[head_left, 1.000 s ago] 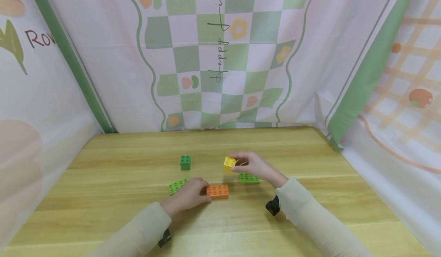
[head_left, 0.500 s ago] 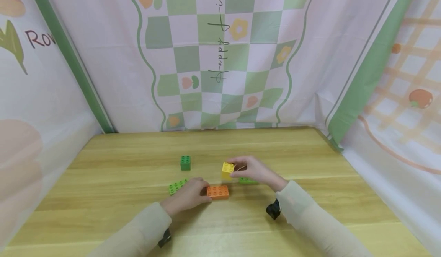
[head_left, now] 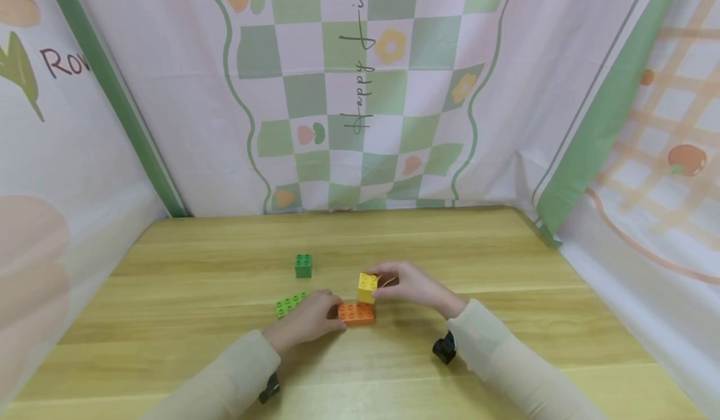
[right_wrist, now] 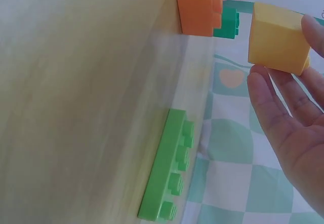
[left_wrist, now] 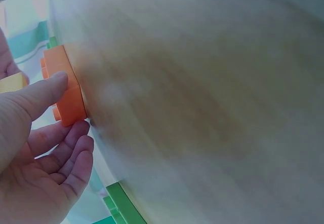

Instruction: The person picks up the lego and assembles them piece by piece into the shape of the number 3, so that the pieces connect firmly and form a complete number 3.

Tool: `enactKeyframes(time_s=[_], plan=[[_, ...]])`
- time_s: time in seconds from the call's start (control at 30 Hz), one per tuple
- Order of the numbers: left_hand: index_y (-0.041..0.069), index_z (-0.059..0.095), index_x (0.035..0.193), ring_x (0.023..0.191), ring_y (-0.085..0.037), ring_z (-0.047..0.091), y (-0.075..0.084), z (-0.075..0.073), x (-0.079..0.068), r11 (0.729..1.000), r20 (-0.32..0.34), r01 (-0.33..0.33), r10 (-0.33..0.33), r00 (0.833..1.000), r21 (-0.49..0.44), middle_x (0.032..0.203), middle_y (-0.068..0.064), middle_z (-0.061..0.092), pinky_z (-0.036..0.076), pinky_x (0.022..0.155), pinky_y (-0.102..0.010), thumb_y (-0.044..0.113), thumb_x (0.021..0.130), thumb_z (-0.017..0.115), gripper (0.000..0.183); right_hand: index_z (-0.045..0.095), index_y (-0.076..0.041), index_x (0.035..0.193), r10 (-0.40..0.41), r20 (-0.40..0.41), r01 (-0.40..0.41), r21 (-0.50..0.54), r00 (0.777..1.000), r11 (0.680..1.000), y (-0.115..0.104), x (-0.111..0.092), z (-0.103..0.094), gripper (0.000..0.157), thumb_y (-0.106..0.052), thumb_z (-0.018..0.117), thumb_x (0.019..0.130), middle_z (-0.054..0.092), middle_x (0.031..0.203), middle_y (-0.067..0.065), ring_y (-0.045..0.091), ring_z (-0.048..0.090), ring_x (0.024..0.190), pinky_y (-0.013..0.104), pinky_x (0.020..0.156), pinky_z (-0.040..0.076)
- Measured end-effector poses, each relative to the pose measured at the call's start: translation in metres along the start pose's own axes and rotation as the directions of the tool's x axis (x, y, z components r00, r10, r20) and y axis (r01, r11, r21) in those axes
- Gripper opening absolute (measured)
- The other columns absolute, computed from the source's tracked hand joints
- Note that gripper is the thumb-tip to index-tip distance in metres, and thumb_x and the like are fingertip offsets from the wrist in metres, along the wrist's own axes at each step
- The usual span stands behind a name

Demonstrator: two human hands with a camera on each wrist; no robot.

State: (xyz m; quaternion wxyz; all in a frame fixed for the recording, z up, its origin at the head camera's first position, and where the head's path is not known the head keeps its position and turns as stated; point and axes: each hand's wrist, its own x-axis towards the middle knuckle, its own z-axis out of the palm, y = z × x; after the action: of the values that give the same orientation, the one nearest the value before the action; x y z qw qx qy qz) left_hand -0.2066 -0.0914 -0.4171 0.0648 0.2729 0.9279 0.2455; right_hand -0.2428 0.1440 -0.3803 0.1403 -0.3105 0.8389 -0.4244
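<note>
An orange eight-stud toy brick (head_left: 357,314) lies flat on the table, studs up. My left hand (head_left: 308,319) pinches its left end, thumb along the near side, as the left wrist view shows. In my right hand (head_left: 415,287) is a square yellow brick (head_left: 368,287), pinched between thumb and fingers. It is held raised close to the orange brick's far right part; the right wrist view shows a gap between yellow and orange. A light green brick (right_wrist: 164,168) lies under my right hand, hidden in the head view.
Another light green brick (head_left: 288,305) lies left of the orange one, partly behind my left hand. Farther back stands a square dark green brick (head_left: 303,266). Patterned cloth (head_left: 360,95) hangs behind the wooden table (head_left: 450,239) and at both sides.
My right hand has brought the yellow brick nearer, lower and slightly left, toward the orange brick. My left hand and the orange brick have stayed put.
</note>
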Motion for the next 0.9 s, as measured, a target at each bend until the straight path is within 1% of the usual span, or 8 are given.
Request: enactKeyframes(time_s=[0.17,0.37,0.57,0.77,0.9], plan=[[0.0,0.065,0.106,0.073,-0.009,0.05,0.0,0.0,0.0,1.0,-0.003,0.001,-0.001,1.0,-0.006,0.085,0.001,0.058,0.044,0.065,-0.023,0.026,0.08,0.072,0.037,0.055,-0.005,0.126,-0.009,0.015,0.009,-0.001,1.0,1.0,0.0,0.001,0.002,0.048,-0.021,0.069,0.083,0.062,0.108,0.005,0.021,0.058,0.094,0.034,0.08,0.048],[0.001,0.065,0.104,0.072,-0.009,0.049,0.0,0.0,-0.001,1.0,-0.002,0.001,-0.001,1.0,-0.013,0.083,0.002,0.056,0.043,0.064,-0.023,0.025,0.08,0.072,0.035,0.052,0.0,0.127,-0.06,0.036,0.06,-0.017,0.998,0.998,0.004,0.001,0.006,0.048,-0.016,0.068,0.085,0.06,0.115,0.009,0.022,0.059,0.094,0.034,0.082,0.049],[0.002,0.065,0.104,0.07,-0.008,0.047,0.001,0.001,-0.001,1.0,0.004,0.005,-0.005,1.0,-0.02,0.082,0.003,0.056,0.042,0.063,-0.023,0.024,0.08,0.072,0.033,0.052,-0.001,0.127,-0.056,0.054,0.056,0.003,0.997,0.998,0.005,0.0,0.009,0.047,-0.017,0.067,0.086,0.058,0.118,0.007,0.021,0.058,0.096,0.032,0.084,0.047],[0.002,0.065,0.104,0.073,-0.009,0.048,0.001,0.001,0.0,1.0,0.004,0.013,-0.013,1.0,-0.013,0.084,0.003,0.056,0.043,0.065,-0.024,0.025,0.081,0.072,0.033,0.054,-0.002,0.126,-0.08,0.074,0.08,0.004,0.994,0.997,0.006,0.0,0.01,0.044,-0.016,0.066,0.087,0.057,0.12,0.007,0.022,0.057,0.097,0.03,0.084,0.047],[0.001,0.066,0.104,0.072,-0.009,0.048,0.001,0.001,0.0,1.0,-0.001,0.005,-0.005,1.0,-0.005,0.083,0.002,0.056,0.043,0.064,-0.024,0.025,0.08,0.072,0.034,0.055,-0.001,0.125,-0.097,0.086,0.098,0.003,0.992,0.995,0.007,0.001,0.011,0.043,-0.017,0.066,0.086,0.058,0.119,0.01,0.022,0.058,0.097,0.03,0.084,0.048]])
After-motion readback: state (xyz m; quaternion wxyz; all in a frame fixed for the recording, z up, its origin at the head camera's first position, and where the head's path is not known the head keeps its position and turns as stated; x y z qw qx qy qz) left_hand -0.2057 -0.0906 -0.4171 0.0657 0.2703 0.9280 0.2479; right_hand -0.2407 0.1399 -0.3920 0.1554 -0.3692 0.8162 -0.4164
